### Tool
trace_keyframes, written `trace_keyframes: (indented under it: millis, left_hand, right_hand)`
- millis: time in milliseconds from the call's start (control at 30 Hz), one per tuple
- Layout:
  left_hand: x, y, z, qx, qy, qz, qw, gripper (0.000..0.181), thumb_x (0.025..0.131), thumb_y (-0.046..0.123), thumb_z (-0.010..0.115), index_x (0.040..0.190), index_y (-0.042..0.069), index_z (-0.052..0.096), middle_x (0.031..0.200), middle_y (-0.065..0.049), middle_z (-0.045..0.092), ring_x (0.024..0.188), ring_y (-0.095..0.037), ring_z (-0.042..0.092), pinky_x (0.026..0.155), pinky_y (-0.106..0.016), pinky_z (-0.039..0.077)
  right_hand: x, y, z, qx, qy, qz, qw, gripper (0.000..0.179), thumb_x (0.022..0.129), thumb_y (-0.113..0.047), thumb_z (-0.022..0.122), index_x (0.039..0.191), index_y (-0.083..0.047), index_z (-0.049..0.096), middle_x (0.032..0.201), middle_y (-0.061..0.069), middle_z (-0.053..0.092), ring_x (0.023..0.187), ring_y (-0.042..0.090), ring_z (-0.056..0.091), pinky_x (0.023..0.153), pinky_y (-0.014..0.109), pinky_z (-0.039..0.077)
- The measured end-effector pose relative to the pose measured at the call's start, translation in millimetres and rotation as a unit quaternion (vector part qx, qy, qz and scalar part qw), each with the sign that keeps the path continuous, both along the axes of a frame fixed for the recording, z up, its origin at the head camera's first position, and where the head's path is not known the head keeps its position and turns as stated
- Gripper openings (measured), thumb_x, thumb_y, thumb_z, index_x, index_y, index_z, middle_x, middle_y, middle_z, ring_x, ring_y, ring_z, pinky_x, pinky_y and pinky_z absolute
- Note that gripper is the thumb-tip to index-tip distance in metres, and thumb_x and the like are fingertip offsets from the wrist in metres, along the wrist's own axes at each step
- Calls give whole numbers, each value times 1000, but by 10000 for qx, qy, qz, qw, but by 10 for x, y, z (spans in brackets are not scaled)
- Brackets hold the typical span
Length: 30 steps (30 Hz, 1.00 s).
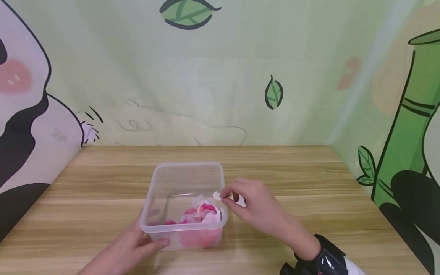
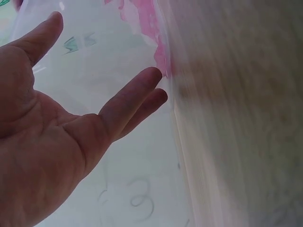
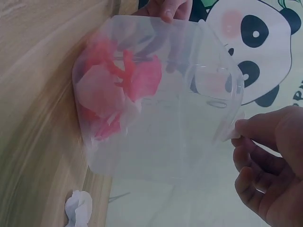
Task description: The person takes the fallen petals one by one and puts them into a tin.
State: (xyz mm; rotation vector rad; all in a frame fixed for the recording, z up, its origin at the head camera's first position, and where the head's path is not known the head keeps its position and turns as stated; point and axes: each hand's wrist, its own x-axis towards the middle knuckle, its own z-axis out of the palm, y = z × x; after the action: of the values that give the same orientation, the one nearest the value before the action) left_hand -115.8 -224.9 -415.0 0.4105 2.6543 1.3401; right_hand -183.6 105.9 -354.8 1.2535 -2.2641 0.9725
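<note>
A clear plastic box stands on the table with its open top facing up. Pink, magenta and whitish petals are heaped in its right part, and they show through the wall in the right wrist view. My left hand rests against the near left corner, thumb along the front wall; in the left wrist view its fingers are fairly straight. Over the right rim, my right hand pinches a small white petal between thumb and forefinger.
Another white petal lies on the wooden table right of the box, partly behind my right hand in the head view. A printed cloth backdrop with leaves and pandas rises behind the table. My right wrist wears a black strapped device.
</note>
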Motion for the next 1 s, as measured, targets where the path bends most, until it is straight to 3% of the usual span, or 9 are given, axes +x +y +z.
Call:
trace_keyframes:
  millis: [267,467,633,767,1000]
  left_hand:
    - [-16,39,1,156,-103,8,9998,106,92,37,78,166,20,4,152,-30,42,132,-47,49,100,-63,45]
    - [-23,77,8,254,-2,-44,9997,112,91,36,81,165,33,-4,151,-30,42,131,-43,51,100,-59,45]
    - [-36,102,13,287,122,-107,9995,114,90,35,81,164,39,-5,149,-27,47,129,-37,55,99,-52,48]
    - [-29,106,0,134,200,-35,9997,113,90,38,81,164,37,-3,147,-28,49,124,-34,58,98,-49,49]
    - [-40,116,6,65,139,10,9999,111,90,39,80,164,39,-2,146,-24,51,124,-29,59,98,-42,50]
  right_hand:
    - [-24,-59,6,94,95,67,9999,12,89,-1,79,96,-9,73,88,-6,68,77,10,60,67,19,50]
    - [-41,-44,-23,130,208,-25,9997,13,90,-5,78,102,-6,72,94,-2,69,84,14,64,75,25,54]
    - [-83,33,-46,66,63,-402,9991,10,93,-2,74,102,-5,72,97,-2,70,85,13,63,74,31,56]
    - [-154,103,-90,329,-259,-906,9950,11,93,-1,74,103,-5,73,95,0,70,80,10,62,69,27,55]
    - [-312,219,-250,1371,-1015,-1680,9709,10,87,2,75,93,-7,73,84,-1,68,73,11,59,65,26,51]
